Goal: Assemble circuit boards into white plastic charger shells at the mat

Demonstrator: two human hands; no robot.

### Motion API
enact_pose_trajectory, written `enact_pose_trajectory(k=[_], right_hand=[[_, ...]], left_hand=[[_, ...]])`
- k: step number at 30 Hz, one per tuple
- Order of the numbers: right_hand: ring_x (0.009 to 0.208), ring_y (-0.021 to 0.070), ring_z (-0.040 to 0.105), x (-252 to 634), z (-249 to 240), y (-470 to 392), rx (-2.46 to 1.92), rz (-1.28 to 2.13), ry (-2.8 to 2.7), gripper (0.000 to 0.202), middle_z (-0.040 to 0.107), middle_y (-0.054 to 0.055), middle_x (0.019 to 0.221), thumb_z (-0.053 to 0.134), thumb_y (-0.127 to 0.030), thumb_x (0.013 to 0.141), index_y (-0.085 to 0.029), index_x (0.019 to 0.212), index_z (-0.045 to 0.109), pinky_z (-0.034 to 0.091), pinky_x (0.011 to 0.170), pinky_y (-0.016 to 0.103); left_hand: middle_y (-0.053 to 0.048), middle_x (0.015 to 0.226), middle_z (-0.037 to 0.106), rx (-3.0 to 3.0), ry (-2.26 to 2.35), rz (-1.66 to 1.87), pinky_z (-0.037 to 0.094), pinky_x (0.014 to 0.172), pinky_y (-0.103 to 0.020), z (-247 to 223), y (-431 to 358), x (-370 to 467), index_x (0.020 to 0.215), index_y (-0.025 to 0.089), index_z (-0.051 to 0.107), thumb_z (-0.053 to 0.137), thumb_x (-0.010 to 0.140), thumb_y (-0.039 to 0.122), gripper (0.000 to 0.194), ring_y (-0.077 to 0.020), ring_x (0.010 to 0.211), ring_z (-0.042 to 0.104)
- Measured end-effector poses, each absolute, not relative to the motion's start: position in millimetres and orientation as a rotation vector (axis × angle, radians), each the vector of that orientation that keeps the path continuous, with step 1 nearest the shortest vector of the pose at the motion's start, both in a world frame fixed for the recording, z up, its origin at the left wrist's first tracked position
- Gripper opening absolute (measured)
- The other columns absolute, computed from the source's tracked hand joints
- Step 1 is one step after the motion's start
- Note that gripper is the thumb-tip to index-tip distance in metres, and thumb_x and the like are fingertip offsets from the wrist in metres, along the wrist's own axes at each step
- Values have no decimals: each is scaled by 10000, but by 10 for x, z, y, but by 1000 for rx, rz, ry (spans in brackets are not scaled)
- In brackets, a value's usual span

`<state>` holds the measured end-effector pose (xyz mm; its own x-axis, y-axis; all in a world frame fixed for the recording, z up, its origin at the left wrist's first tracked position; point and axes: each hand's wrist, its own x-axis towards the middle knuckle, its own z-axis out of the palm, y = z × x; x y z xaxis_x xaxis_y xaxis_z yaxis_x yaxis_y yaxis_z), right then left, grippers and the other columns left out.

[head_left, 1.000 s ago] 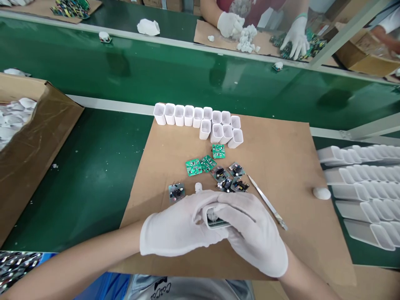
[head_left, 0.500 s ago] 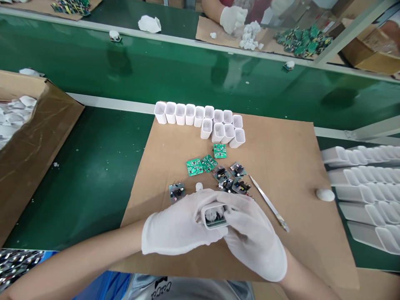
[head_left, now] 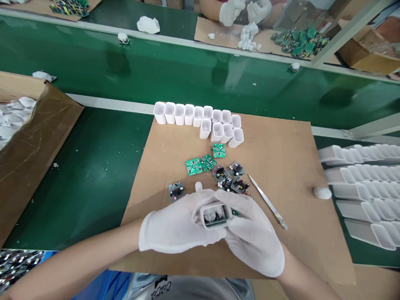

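Observation:
Both gloved hands meet low in the middle, around a white plastic housing (head_left: 214, 226) whose open end faces up. Inside it a circuit board and some white material are visible. My left hand (head_left: 179, 227) wraps the housing from the left. My right hand (head_left: 254, 237) closes on it from the right, its fingers at the rim. Just beyond the hands lie several circuit boards (head_left: 219, 172) with components up. Three green boards (head_left: 194, 166) show their solder side. A single board (head_left: 176, 191) and a small white piece (head_left: 198, 186) lie near my left hand.
Several white housings (head_left: 189, 114) stand at the back of the cardboard (head_left: 275, 158). Tweezers (head_left: 268, 202) and a white oval piece (head_left: 322, 193) lie to the right. More housings (head_left: 356, 177) are stacked at far right. A carton (head_left: 46, 121) stands left; a co-worker's gloved hands (head_left: 231, 12) are across the belt.
Small white items on the green belt have shifted right. My hands still hold the housing, with its opening a little more exposed. The co-worker's hands have moved slightly.

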<state>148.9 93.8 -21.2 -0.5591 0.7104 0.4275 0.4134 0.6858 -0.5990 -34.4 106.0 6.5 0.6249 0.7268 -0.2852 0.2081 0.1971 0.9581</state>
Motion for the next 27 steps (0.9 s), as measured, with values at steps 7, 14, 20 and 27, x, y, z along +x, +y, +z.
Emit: enact_pose_trajectory(k=[7, 14, 20, 27], right_hand=[[800, 202, 661, 1372, -123, 1026, -743, 482, -2197, 301, 646, 77, 875, 475, 21, 864, -192, 1058, 561, 561, 643, 308], [847, 179, 659, 1468, -106, 944, -953, 1238, -1411, 389, 660, 16, 973, 764, -196, 825, -322, 1140, 574, 579, 726, 285], [806, 137, 632, 1541, -72, 1099, -875, 1885, -837, 438, 608, 18, 975, 666, -390, 907, -301, 1309, 515, 576, 740, 263], [759, 156, 642, 1504, -160, 1072, -705, 2226, -776, 427, 648, 47, 914, 654, -391, 910, -234, 1298, 568, 568, 733, 305]], left_hand=[[25, 800, 548, 1306, 848, 481, 456, 645, -230, 42, 1078, -357, 790, 189, 525, 528, 762, 102, 91, -120, 732, 513], [-2, 922, 612, 1166, 672, 559, 508, 608, -254, 68, 1084, -456, 1313, 258, 479, 639, 737, 163, 605, -117, 657, 554], [4, 892, 674, 1600, 953, 1101, 502, 600, -191, -44, 1037, -446, 1292, 237, 535, 683, 805, 107, 525, -70, 630, 575], [18, 915, 684, 1936, 938, 1170, 531, 784, -203, -99, 1022, -497, 1394, 300, 458, 613, 873, 75, 588, -89, 797, 623]])
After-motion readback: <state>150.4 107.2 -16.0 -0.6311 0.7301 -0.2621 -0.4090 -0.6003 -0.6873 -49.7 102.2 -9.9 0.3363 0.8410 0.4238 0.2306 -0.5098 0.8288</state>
